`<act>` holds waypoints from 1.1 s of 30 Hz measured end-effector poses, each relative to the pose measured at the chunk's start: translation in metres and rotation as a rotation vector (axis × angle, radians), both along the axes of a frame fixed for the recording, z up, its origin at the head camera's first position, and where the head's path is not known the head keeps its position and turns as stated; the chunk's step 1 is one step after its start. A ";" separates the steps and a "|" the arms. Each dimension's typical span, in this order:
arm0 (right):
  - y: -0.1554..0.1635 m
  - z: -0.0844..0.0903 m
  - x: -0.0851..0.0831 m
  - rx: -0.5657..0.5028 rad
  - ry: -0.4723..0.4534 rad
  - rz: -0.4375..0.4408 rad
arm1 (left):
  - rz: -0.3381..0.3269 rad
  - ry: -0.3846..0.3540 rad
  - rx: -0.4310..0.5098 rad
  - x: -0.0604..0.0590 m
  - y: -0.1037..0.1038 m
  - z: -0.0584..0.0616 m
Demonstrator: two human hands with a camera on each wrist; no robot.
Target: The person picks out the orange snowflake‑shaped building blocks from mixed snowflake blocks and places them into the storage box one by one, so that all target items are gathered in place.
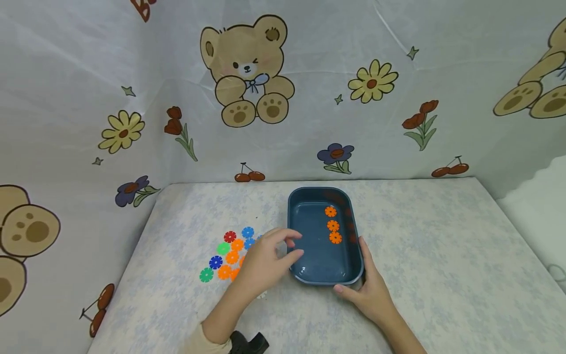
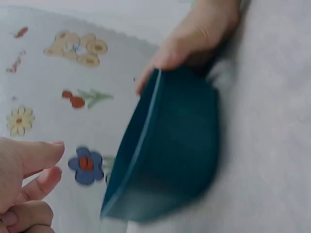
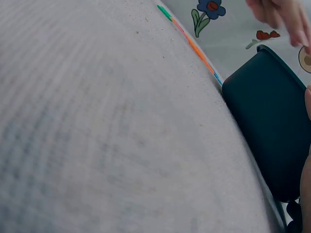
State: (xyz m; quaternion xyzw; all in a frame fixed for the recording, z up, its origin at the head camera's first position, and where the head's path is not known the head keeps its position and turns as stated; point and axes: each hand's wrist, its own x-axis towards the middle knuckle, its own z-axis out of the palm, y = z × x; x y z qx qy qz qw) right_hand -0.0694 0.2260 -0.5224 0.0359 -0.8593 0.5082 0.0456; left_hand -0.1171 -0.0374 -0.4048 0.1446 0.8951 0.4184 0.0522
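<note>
A dark blue rectangular plastic bin (image 1: 311,265) stands on the table with three orange notched discs (image 1: 333,225) in a row along its right side. My right hand (image 1: 373,293) grips the bin's near right corner, thumb at the front rim and fingers along the right wall. Over the bin's left rim, my left hand (image 1: 267,258) has its thumb and forefinger apart, and nothing shows between them. In the left wrist view that same hand (image 2: 29,182) is beside the bin (image 2: 175,141). Left of the bin lies a loose group of notched discs (image 1: 232,257), partly hidden behind the left hand.
The group includes a red disc (image 1: 230,236), a dark blue disc (image 1: 215,262), green discs and light blue discs. A pale mottled cloth (image 1: 442,270) covers the table. Behind it hangs a white curtain (image 1: 309,98) printed with bears and flowers.
</note>
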 end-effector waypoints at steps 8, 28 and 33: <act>0.000 0.003 -0.001 -0.009 0.021 0.014 | 0.149 -0.122 -0.125 0.011 -0.078 -0.028; 0.001 0.002 0.001 0.006 0.004 -0.007 | 0.265 -0.184 -0.454 0.014 -0.129 -0.066; 0.001 0.002 0.001 0.004 0.004 -0.009 | 0.264 -0.197 -0.433 0.012 -0.131 -0.068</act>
